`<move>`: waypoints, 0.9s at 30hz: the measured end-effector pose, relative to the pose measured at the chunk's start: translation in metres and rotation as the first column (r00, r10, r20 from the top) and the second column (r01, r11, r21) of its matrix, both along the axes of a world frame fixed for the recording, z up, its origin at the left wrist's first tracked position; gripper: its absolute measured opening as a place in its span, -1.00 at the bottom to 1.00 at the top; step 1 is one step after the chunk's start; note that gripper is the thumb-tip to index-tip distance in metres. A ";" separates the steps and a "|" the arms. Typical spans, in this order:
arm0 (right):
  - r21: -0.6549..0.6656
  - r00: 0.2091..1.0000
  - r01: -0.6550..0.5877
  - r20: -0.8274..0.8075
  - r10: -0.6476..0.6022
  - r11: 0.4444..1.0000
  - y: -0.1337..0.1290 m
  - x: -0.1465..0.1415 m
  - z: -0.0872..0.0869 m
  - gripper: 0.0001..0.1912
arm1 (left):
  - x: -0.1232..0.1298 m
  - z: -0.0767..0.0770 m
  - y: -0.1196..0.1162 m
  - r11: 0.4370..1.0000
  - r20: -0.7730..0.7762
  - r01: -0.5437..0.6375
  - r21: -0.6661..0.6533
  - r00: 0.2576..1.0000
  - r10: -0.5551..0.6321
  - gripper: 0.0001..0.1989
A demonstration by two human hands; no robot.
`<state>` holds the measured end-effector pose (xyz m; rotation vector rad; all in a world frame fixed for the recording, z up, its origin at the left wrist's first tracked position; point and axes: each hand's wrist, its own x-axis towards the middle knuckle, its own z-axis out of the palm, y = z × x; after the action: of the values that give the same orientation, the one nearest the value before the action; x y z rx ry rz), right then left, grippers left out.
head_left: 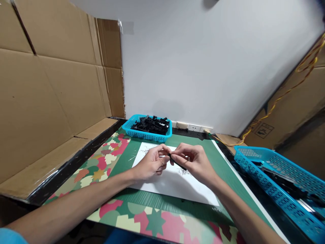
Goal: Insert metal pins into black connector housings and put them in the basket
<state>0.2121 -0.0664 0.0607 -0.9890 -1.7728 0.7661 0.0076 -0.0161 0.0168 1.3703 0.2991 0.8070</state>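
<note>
A thin black part [180, 164], straight and narrow, is held over a white sheet [162, 188]. My right hand [196, 161] grips it along its length between thumb and fingers. At its far-left end, the thumb and forefinger of my left hand [153, 162] are closed against the tip; the fingertips hide whatever tiny piece might be between them. Small shiny metal-looking bits [185, 172] lie scattered on the sheet below my right hand, and more of them [145, 150] are partly visible beyond my left hand.
Behind my hands stands a blue basket [149, 136] heaped with black parts [152, 124]. A longer blue basket [264, 183] at the right holds black and silvery pieces. Cardboard [56, 78] walls the left side. Sockets [194, 127] and a yellow cable [275, 103] run along the back.
</note>
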 end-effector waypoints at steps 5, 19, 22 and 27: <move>0.030 1.000 -0.012 0.023 0.012 0.999 0.002 0.002 -0.002 -0.75 | -0.002 -0.001 -0.003 0.995 -0.028 -0.069 0.071 0.997 0.071 -0.63; 0.013 0.999 -0.026 0.028 0.026 1.000 0.009 0.007 -0.011 -0.72 | -0.003 0.002 0.002 0.969 -0.138 -0.111 0.221 0.980 0.144 -0.61; 0.070 0.997 -0.009 0.073 0.004 0.997 0.013 0.010 -0.013 -0.74 | -0.007 0.006 0.001 0.956 -0.179 -0.108 0.272 0.971 0.160 -0.65; 0.074 0.992 -0.014 0.124 0.004 0.997 0.016 0.015 -0.015 -0.78 | -0.011 0.008 -0.001 0.916 -0.222 -0.127 0.380 0.949 0.224 -0.73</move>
<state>0.2269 -0.0500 0.0452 -0.9977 -1.8997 0.6511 -0.0032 -0.0167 0.0245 1.8245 0.5064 0.8594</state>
